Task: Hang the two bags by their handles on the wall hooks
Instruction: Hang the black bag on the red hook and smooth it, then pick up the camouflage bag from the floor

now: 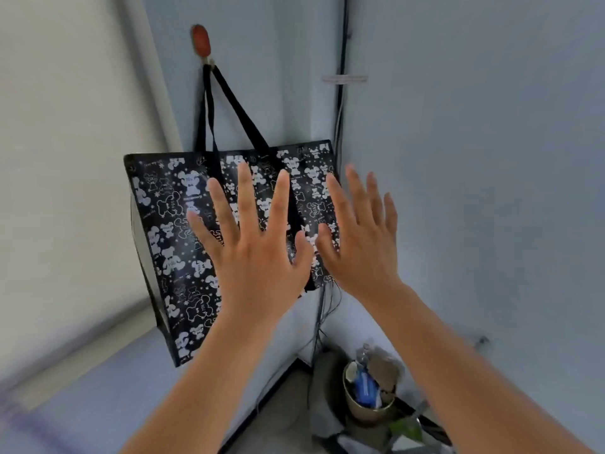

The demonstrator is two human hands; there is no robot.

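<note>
A black bag with a white bear print (170, 231) hangs flat against the wall. Its two black handles (229, 103) run up to a red-brown wall hook (201, 40) near the top of the view. My left hand (252, 244) is spread wide in front of the bag's middle, holding nothing. My right hand (360, 237) is spread beside it, over the bag's right edge, also holding nothing. Whether the palms touch the bag I cannot tell. Only one bag and one hook are in view.
A room corner with dark cables (340, 126) runs down just right of the bag. Below on the floor stands a bin (370, 404) filled with bottles and rubbish. A pale panel (65, 158) fills the left side.
</note>
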